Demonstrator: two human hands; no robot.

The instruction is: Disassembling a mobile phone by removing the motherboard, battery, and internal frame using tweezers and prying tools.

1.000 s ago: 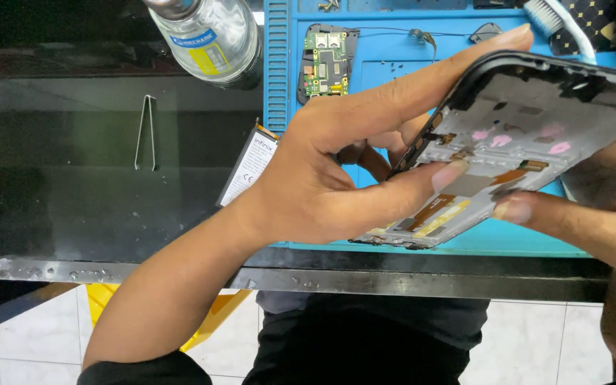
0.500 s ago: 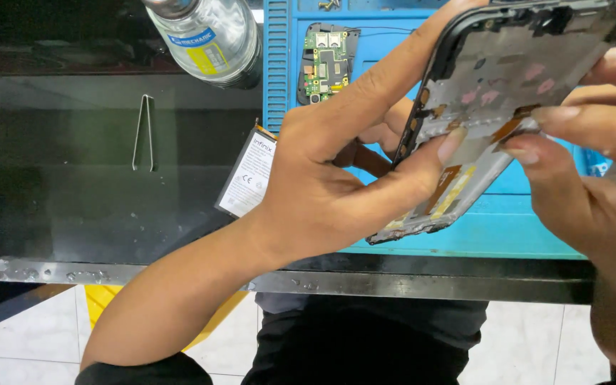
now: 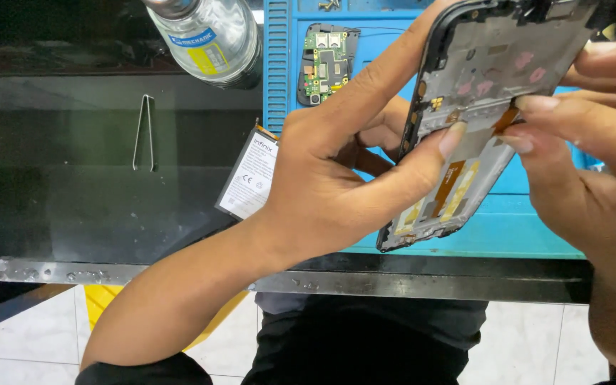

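Note:
My left hand (image 3: 336, 178) grips an opened phone frame (image 3: 479, 93) by its left edge, thumb pressed on the bare inner side, holding it tilted above the blue mat. The frame shows a grey metal plate, pink patches and orange flex cables. My right hand (image 3: 586, 164) holds the frame's right side, with thumb and forefinger pinching at an orange flex cable (image 3: 505, 121) near the middle.
A blue repair mat (image 3: 522, 228) lies on the black workbench (image 3: 73, 185). On the mat sits a green circuit board (image 3: 326, 64). A flat battery (image 3: 251, 175) lies by the mat's left edge. Metal tweezers (image 3: 144, 132) and a clear bottle (image 3: 212, 36) are to the left.
Both hands have tipped the phone frame more upright and raised it toward the top right. My right hand has come further into view, its fingers now at the flex cable.

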